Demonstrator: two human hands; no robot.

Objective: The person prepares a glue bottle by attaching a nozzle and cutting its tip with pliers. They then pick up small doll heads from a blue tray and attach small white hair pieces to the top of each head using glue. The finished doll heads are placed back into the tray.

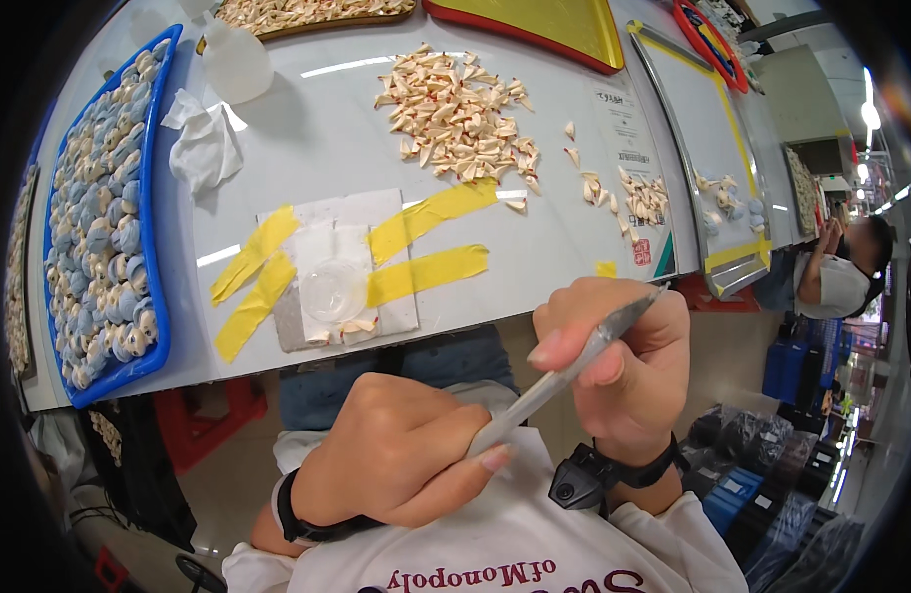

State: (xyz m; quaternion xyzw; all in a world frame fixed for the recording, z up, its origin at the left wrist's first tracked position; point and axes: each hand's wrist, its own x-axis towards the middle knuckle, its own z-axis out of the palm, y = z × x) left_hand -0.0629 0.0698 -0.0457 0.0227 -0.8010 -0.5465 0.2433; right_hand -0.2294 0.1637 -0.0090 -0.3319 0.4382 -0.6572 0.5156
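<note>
Head view: the left hand (pixel 401 450) and right hand (pixel 619 366) both grip one long grey stick (pixel 539 393) by the white table (pixel 322 128).

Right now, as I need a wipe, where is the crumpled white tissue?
In the head view, the tissue lies upper left, right of the blue plastic tray, below the translucent bottle.

glossy white table (pixel 322 133), red plastic stool (pixel 210 430), pale floor (pixel 546 361), bright ceiling lights (pixel 870 116) at right
</note>
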